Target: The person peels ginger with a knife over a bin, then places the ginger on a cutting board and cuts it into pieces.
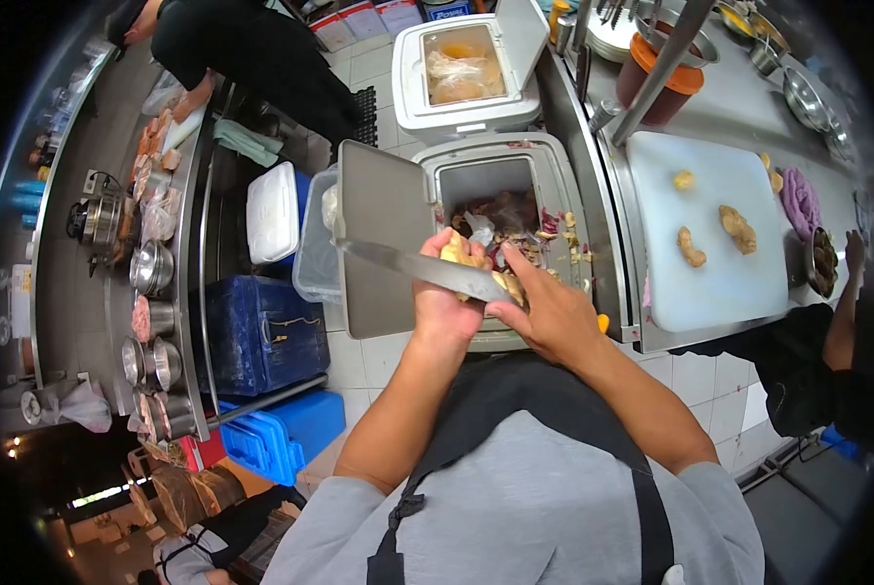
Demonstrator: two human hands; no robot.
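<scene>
My left hand (445, 307) is closed around a knobbly piece of ginger (454, 252), partly peeled and yellowish. My right hand (551, 314) grips a knife (417, 267); its handle is hidden in the palm. The broad blade crosses in front of the ginger, its tip pointing left. Both hands are over the near side of a grey bin (559, 185) holding peelings and scraps (503, 216). More scraps lie on the bin's right rim. The bin's grey lid (383, 292) hangs open on the left.
At right, a white cutting board (671, 175) carries several ginger pieces (737, 230) on a steel counter. Beyond the bin stands a white container (412, 107), lid raised. A dark blue box (256, 336) sits left. Co-workers (232, 49) stand at far left and right.
</scene>
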